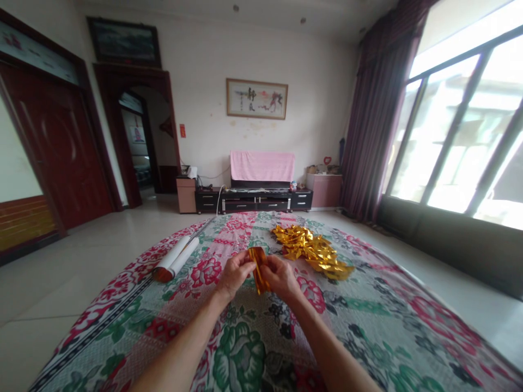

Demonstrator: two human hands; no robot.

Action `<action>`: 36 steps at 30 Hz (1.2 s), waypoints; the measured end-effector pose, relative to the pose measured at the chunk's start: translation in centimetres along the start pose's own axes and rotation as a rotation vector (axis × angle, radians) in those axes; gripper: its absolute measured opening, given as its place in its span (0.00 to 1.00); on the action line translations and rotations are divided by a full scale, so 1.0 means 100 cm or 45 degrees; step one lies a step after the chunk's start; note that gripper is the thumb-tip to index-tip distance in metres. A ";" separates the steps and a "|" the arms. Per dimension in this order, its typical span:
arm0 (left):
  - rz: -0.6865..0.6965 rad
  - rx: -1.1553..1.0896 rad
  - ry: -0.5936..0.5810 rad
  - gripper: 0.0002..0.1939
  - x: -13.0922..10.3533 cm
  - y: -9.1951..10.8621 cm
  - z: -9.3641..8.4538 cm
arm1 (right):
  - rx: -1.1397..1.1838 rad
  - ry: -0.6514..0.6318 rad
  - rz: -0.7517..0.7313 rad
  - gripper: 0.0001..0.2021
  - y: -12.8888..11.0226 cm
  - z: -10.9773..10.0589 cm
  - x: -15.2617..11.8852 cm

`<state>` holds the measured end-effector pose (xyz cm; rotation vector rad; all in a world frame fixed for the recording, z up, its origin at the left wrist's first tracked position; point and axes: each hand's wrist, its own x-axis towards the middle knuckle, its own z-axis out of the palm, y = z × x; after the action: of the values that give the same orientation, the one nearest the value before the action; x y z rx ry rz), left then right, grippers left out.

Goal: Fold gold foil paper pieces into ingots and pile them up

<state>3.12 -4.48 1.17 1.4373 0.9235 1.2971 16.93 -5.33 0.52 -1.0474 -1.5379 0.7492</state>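
Step in hand, as judged: two-handed working of the gold foil piece (257, 257), held at the clock centre above the patterned cloth (359, 340). The left hand (237, 273) pinches it at 9 o'clock, the right hand (285, 276) at 3 o'clock; each grip is narrow, closed on the foil. The foil heap (302, 246) lies at 2 o'clock, the white roll (181, 258) near 10. The next move calls for even tension and light fingertip pressure to avoid tearing.
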 end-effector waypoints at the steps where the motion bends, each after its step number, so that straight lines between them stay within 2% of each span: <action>1: -0.001 0.002 0.000 0.19 0.000 0.000 0.000 | -0.002 -0.002 0.002 0.09 0.000 0.000 0.000; 9: 0.030 0.042 0.063 0.16 0.004 -0.005 0.001 | -0.012 0.005 -0.026 0.10 0.010 0.003 0.001; 16: 0.025 0.019 0.094 0.16 0.005 -0.004 0.002 | 0.040 -0.042 0.043 0.11 -0.003 0.002 -0.002; 21: 0.077 0.054 0.053 0.16 0.004 -0.001 0.005 | 0.078 0.050 -0.008 0.15 -0.008 0.000 0.001; 26: 0.126 0.077 0.012 0.16 0.002 0.005 0.008 | 0.110 0.150 -0.023 0.15 -0.012 0.000 0.004; 36: 0.126 0.098 -0.020 0.15 0.001 0.007 0.008 | 0.101 0.173 -0.022 0.13 -0.021 -0.001 0.002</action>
<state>3.87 -4.66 1.91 1.5673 0.9103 1.3336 16.50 -5.98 2.47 -1.0045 -1.3889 0.7071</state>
